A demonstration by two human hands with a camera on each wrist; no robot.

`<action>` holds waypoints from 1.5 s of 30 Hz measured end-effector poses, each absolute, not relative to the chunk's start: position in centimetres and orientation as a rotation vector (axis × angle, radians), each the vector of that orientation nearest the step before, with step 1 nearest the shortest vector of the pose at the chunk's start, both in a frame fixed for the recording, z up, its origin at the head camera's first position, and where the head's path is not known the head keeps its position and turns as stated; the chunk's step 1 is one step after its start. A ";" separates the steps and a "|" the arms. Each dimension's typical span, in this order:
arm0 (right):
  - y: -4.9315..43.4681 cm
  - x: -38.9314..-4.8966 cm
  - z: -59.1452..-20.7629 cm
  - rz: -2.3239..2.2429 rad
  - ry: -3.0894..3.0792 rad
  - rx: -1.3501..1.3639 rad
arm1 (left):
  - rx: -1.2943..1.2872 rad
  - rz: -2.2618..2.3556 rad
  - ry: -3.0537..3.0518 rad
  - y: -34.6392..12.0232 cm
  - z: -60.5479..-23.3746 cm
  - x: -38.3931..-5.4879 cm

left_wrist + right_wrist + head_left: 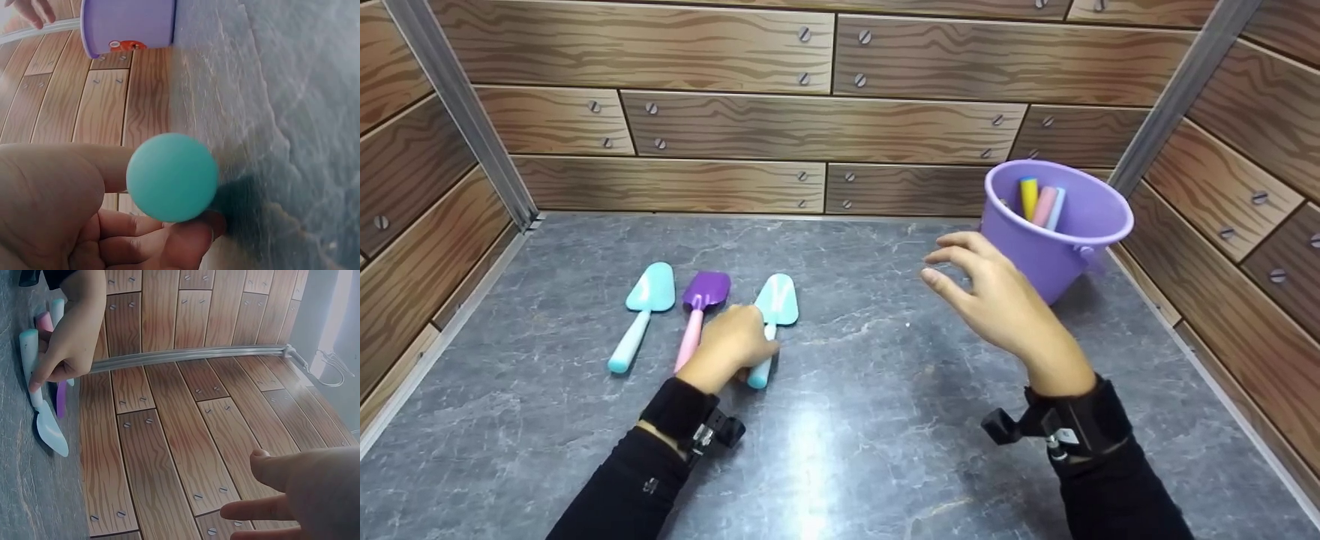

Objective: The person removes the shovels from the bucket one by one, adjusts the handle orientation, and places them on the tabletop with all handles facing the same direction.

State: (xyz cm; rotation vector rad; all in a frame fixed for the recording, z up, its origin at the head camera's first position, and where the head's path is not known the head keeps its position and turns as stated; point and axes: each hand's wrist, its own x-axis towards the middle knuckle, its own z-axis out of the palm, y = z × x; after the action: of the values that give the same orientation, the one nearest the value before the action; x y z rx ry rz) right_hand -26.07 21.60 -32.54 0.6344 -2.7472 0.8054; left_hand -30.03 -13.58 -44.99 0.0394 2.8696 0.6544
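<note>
My left hand (735,336) pinches the white-and-teal handle of a toy trowel (778,300) whose light teal blade points away from me. Low at the tabletop, the handle's round teal end (172,177) faces the left wrist camera between thumb and fingers. Just left of that hand lies a toy shovel (708,289) with a purple blade and pink handle, part of it hidden by the hand. Farther left is another teal trowel (652,289). My right hand (997,300) hovers in front of the purple bucket (1027,251), holding nothing, fingers loosely bent.
Inside the bucket stand several handles, among them a yellow one (1029,199) and a pink one (1044,206). The bucket is at the back right of the grey marbled table (870,420). Wood-patterned panels (735,127) wall the back and both sides.
</note>
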 end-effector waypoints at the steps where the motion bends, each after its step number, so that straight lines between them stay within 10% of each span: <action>1: 21.7 -26.1 -32.5 0.791 -2.765 0.630 | 0.035 0.676 2.868 -13.6 -44.6 -29.7; 45: 23.0 -26.5 -32.0 0.632 -2.911 0.583 | 0.034 0.632 3.015 -13.8 -43.6 -28.6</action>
State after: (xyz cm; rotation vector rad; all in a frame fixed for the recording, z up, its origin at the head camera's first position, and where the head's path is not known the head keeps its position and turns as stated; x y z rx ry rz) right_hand -26.52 22.95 -32.04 0.5828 -2.9106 0.6320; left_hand -28.61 -13.77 -43.61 0.0338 3.0151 0.6320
